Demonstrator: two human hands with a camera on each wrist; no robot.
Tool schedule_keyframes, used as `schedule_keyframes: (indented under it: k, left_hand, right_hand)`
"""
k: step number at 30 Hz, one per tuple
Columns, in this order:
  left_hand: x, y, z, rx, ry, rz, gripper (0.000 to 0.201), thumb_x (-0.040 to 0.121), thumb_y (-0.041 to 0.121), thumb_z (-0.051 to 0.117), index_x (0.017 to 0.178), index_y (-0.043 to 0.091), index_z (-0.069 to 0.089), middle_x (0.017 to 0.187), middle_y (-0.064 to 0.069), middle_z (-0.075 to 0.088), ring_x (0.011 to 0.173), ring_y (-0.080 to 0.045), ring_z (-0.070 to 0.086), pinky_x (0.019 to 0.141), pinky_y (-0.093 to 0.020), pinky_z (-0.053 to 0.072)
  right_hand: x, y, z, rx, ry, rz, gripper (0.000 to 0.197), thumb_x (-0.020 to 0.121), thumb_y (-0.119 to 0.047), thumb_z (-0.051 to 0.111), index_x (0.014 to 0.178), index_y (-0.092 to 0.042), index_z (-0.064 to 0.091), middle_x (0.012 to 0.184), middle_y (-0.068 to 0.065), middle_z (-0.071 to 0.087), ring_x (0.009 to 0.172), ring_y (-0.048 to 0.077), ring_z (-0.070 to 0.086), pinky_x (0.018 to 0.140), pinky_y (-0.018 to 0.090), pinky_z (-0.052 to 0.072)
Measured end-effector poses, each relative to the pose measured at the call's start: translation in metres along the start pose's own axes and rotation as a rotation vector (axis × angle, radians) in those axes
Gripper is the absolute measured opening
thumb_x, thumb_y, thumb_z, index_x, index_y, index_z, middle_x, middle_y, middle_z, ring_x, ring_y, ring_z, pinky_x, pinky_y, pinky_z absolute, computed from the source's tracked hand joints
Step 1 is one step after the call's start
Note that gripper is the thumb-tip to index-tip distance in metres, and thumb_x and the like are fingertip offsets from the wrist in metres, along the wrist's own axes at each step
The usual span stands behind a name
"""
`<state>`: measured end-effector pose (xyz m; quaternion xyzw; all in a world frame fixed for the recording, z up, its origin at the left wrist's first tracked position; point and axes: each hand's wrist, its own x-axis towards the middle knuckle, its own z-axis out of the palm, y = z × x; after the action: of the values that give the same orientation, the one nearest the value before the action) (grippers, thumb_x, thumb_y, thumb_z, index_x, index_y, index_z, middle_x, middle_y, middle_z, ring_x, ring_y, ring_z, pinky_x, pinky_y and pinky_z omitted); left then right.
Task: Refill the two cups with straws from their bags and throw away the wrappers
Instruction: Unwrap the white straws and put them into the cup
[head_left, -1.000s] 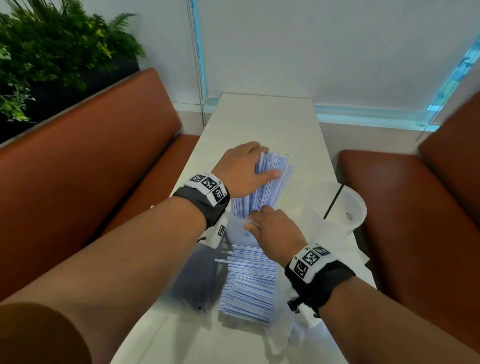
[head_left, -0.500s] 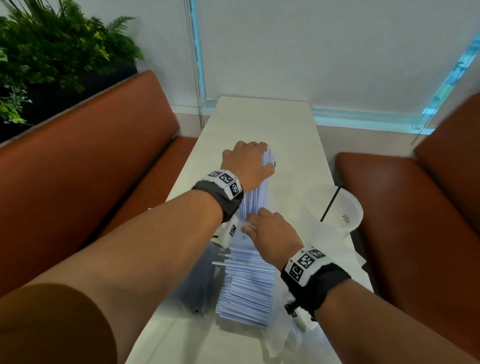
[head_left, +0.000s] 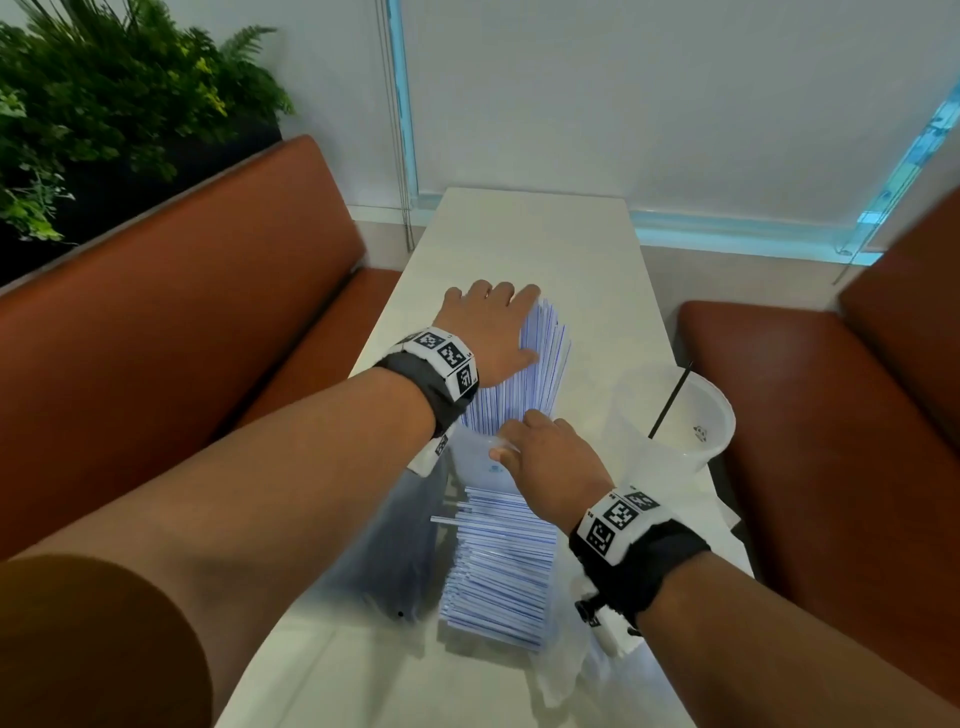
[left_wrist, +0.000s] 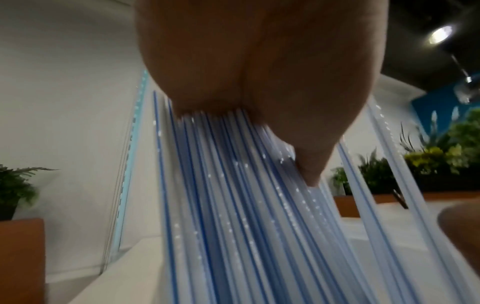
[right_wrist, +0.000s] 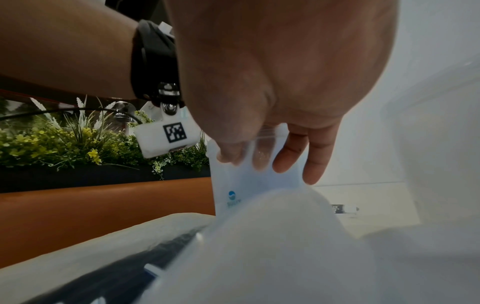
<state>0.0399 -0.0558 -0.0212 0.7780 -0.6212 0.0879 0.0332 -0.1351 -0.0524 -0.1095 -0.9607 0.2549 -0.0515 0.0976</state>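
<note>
A bunch of white straws with blue stripes (head_left: 540, 374) stands in a clear cup (head_left: 475, 462) at the middle of the white table (head_left: 535, 239). My left hand (head_left: 493, 322) lies over the straws' tops and left side, palm pressing on them (left_wrist: 233, 205), with the thumb along the bunch. My right hand (head_left: 540, 457) grips the cup at its rim; its fingers (right_wrist: 298, 156) show through the cup's wall (right_wrist: 241, 185). More striped straws (head_left: 498, 561) lie stacked in an open clear bag nearer to me. A second clear cup (head_left: 696, 421) at the right holds one black straw (head_left: 670, 400).
A clear bag of dark straws (head_left: 395, 551) lies left of the stack. Crumpled clear wrapper (head_left: 561, 660) trails off at the near right. Brown benches flank the table on the left (head_left: 156, 322) and right (head_left: 831, 415). A planter (head_left: 104, 104) stands behind the left bench.
My left hand has drawn the fanned straws together and pushed them more upright, sliding further over their tops. My right hand has stayed on the cup's rim.
</note>
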Motion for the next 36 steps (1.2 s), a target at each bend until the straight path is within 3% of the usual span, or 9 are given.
schedule_keyframes:
  k: [8, 11, 15, 18, 21, 23, 28, 31, 36]
  left_hand:
    - [-0.014, -0.008, -0.022, -0.050, -0.108, -0.041, 0.083, 0.088, 0.066, 0.053, 0.155, 0.035, 0.017, 0.158, -0.003, 0.031, 0.140, -0.031, 0.034, 0.106, -0.054, 0.038]
    - [-0.028, -0.017, -0.048, -0.255, 0.068, -0.071, 0.080, 0.087, 0.065, 0.056, 0.154, 0.038, 0.023, 0.159, -0.003, 0.027, 0.142, -0.030, 0.031, 0.110, -0.054, 0.036]
    - [-0.061, -0.022, -0.064, -0.478, 0.362, -0.066, 0.057, 0.090, 0.051, 0.061, 0.139, 0.025, 0.050, 0.140, -0.004, 0.044, 0.129, -0.023, 0.044, 0.107, -0.036, 0.037]
    - [-0.094, -0.009, -0.062, -0.527, 0.469, -0.041, 0.029, 0.091, 0.044, 0.059, 0.108, 0.021, 0.063, 0.107, 0.002, 0.059, 0.101, -0.017, 0.056, 0.089, -0.031, 0.045]
    - [-0.123, 0.017, -0.045, -0.570, 0.359, -0.054, 0.024, 0.090, 0.050, 0.050, 0.084, 0.029, 0.060, 0.077, 0.011, 0.060, 0.071, -0.010, 0.056, 0.064, -0.029, 0.045]
    - [-0.137, 0.034, -0.023, -0.528, 0.169, -0.032, 0.025, 0.092, 0.050, 0.048, 0.080, 0.032, 0.058, 0.073, 0.012, 0.059, 0.066, -0.005, 0.055, 0.059, -0.027, 0.041]
    - [-0.152, 0.060, 0.040, -0.353, -0.430, 0.144, 0.035, 0.100, 0.043, 0.054, 0.126, 0.023, 0.064, 0.121, 0.000, 0.060, 0.107, -0.021, 0.059, 0.089, -0.038, 0.050]
    - [-0.154, 0.073, 0.064, -0.302, -0.490, 0.208, 0.051, 0.098, 0.041, 0.057, 0.142, 0.015, 0.053, 0.136, -0.005, 0.051, 0.121, -0.026, 0.051, 0.097, -0.043, 0.048]
    - [-0.150, 0.085, 0.085, -0.222, -0.493, 0.194, 0.052, 0.095, 0.043, 0.058, 0.136, 0.013, 0.050, 0.125, -0.007, 0.053, 0.113, -0.029, 0.052, 0.087, -0.041, 0.049]
  right_hand:
    - [-0.005, -0.004, -0.010, 0.055, -0.062, 0.016, 0.026, 0.107, -0.037, 0.038, 0.124, -0.021, 0.048, 0.117, 0.002, 0.045, 0.090, 0.023, 0.048, 0.076, 0.037, 0.044]
    - [-0.017, -0.008, -0.018, 0.116, 0.084, -0.013, 0.026, 0.104, -0.035, 0.048, 0.128, -0.026, 0.050, 0.121, -0.002, 0.043, 0.089, 0.021, 0.057, 0.065, 0.037, 0.051]
    - [-0.039, -0.012, -0.020, 0.064, 0.417, 0.030, 0.015, 0.096, -0.046, 0.050, 0.098, -0.031, 0.048, 0.094, -0.008, 0.051, 0.057, 0.011, 0.040, 0.044, 0.023, 0.024]
    - [-0.050, -0.002, -0.006, -0.051, 0.051, 0.390, 0.042, 0.090, -0.070, 0.037, 0.103, -0.030, 0.038, 0.097, -0.005, 0.051, 0.064, 0.017, 0.048, 0.051, 0.030, 0.029]
    - [-0.055, 0.008, 0.005, -0.134, -0.225, 0.563, 0.069, 0.082, -0.080, 0.040, 0.121, -0.024, 0.041, 0.114, 0.000, 0.050, 0.088, 0.023, 0.058, 0.064, 0.036, 0.037]
    - [-0.056, 0.009, 0.011, -0.125, -0.268, 0.555, 0.052, 0.084, -0.069, 0.050, 0.106, -0.022, 0.044, 0.111, -0.001, 0.058, 0.082, 0.022, 0.054, 0.063, 0.033, 0.036]
    - [-0.056, 0.011, 0.009, 0.018, -0.202, 0.509, 0.008, 0.091, -0.028, 0.050, 0.087, -0.022, 0.045, 0.090, -0.005, 0.056, 0.076, 0.020, 0.052, 0.061, 0.030, 0.035]
    - [-0.056, 0.007, 0.004, 0.079, -0.203, 0.516, 0.006, 0.094, -0.025, 0.046, 0.091, -0.021, 0.049, 0.088, -0.003, 0.052, 0.079, 0.021, 0.054, 0.066, 0.031, 0.039]
    - [-0.058, 0.005, -0.002, 0.145, -0.172, 0.521, 0.013, 0.096, -0.024, 0.044, 0.098, -0.018, 0.055, 0.094, 0.000, 0.059, 0.084, 0.023, 0.055, 0.070, 0.032, 0.039]
